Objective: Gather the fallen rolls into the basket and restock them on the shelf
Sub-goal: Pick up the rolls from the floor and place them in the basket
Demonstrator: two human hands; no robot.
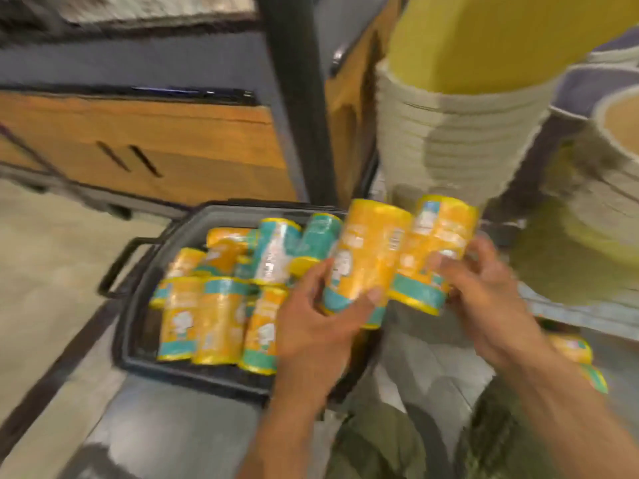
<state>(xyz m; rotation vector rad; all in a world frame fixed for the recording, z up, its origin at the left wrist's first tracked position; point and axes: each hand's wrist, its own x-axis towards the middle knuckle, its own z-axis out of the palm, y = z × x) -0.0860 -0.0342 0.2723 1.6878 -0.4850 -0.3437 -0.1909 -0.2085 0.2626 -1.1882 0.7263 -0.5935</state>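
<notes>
Orange-teal rolls (221, 305) heaped in dark basket (138, 278); two rolls (397, 250) held above

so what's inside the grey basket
A loose pile of yellow-and-teal rolls fills the basket. Its right end is covered by the left hand and the roll it holds, so that part cannot be seen.

Floor (41, 271): pale beige tile, blurred, with a dark strip (52, 385) running diagonally at lower left. A grey basket (179, 371) sits directly on it near centre, handle on its left side. It is packed with yellow-and-teal rolls (214, 319), some upright, some leaning. A wooden cabinet (173, 150) stands on the floor behind the basket, with a black post (297, 98) just beside it. One more roll (572, 349) lies low at right, partly hidden; what it rests on is unclear.
</notes>
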